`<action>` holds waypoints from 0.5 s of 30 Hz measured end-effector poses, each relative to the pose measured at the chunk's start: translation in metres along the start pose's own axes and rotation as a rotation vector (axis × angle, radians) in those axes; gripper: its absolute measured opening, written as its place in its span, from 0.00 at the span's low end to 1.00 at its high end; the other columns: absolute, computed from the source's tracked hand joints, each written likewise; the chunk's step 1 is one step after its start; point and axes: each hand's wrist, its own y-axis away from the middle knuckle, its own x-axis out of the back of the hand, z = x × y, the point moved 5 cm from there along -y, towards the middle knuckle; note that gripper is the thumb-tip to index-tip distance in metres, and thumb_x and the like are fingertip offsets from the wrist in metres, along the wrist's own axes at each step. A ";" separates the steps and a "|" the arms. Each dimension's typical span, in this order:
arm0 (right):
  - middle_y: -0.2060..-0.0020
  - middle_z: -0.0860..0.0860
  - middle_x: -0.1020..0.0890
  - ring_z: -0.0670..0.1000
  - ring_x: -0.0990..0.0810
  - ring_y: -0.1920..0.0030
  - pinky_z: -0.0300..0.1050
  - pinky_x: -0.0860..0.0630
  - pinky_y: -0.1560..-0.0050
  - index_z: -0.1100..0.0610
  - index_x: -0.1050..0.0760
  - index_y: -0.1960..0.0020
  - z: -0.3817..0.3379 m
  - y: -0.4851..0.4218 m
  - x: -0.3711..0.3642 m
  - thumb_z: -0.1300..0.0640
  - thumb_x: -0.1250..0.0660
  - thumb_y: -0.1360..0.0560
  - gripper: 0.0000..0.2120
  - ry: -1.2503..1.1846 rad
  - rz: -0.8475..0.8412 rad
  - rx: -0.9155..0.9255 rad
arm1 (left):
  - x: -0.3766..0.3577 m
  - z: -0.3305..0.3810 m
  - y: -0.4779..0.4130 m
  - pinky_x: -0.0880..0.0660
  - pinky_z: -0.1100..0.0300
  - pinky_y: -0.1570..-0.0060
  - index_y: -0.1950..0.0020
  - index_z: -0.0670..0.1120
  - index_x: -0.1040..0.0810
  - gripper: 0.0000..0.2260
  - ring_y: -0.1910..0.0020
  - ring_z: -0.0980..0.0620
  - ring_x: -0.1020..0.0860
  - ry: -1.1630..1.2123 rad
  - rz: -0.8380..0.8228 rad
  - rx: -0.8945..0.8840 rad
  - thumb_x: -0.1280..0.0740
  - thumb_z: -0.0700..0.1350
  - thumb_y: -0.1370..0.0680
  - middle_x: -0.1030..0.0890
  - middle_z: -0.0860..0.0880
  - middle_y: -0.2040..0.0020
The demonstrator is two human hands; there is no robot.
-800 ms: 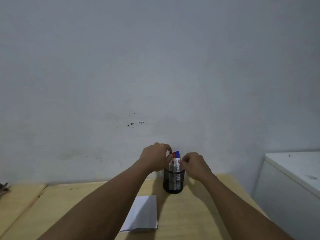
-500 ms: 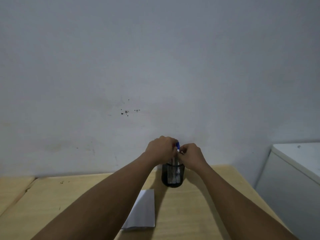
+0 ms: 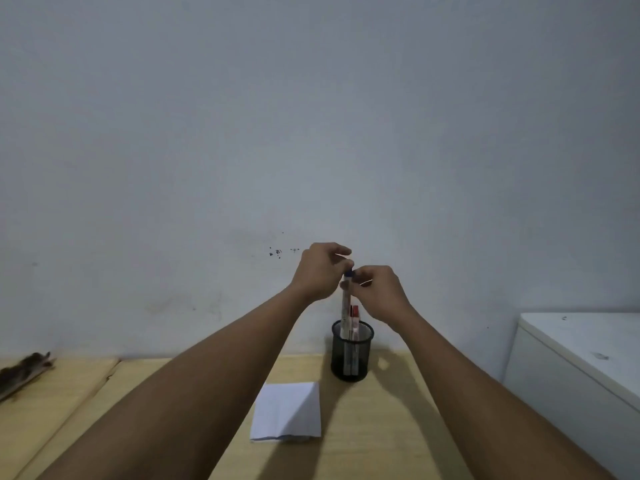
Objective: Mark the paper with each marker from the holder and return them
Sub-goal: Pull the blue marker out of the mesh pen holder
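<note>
A black mesh holder (image 3: 352, 355) stands on the wooden table (image 3: 377, 427) near the wall. A red-capped marker (image 3: 355, 318) stands inside it. A blue-capped marker (image 3: 346, 303) is lifted partly out of the holder, upright, its lower end still inside. My right hand (image 3: 379, 292) pinches the marker just under its blue cap. My left hand (image 3: 320, 271) is beside it, fingertips at the cap. A white sheet of paper (image 3: 287, 412) lies on the table in front and to the left of the holder.
A white cabinet (image 3: 581, 368) stands at the right of the table. A dark object (image 3: 22, 372) lies at the table's far left edge. A grey wall (image 3: 311, 133) rises right behind the holder.
Both hands have risen above the holder, pulling the blue-capped marker up with them. The red-capped marker has stayed inside.
</note>
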 end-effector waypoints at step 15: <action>0.65 0.52 0.13 0.49 0.13 0.61 0.47 0.20 0.57 0.61 0.14 0.56 -0.114 0.061 -0.017 0.53 0.26 0.25 0.11 -0.043 -0.076 0.133 | 0.111 0.036 0.072 0.26 0.42 0.40 0.67 0.63 0.17 0.05 0.50 0.56 0.18 0.107 0.230 0.114 0.27 0.53 0.33 0.15 0.61 0.60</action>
